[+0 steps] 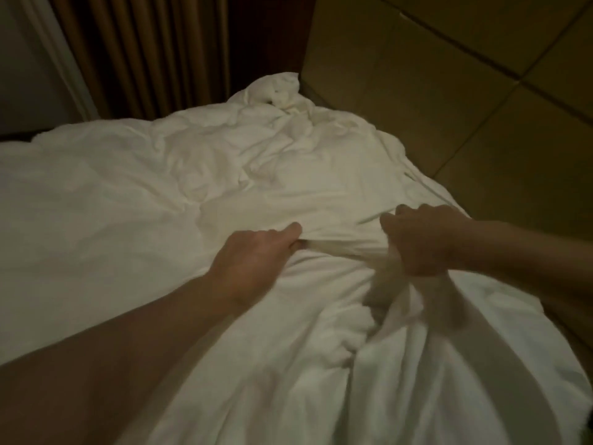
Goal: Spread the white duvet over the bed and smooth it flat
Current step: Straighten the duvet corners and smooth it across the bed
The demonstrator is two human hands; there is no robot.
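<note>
Left hand [253,255] and right hand [420,242] grip duvet [160,194].

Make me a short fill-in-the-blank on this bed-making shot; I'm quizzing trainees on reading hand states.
1. Both hands grip the white ____ on the bed.
2. The right hand holds a bunched fold while the ____ hand pinches the cloth beside it.
3. The far corner of the duvet lies ____, not flat.
4. Brown ____ hang behind the bed, left of the padded wall panel.

Missing words: duvet; left; crumpled; curtains
</note>
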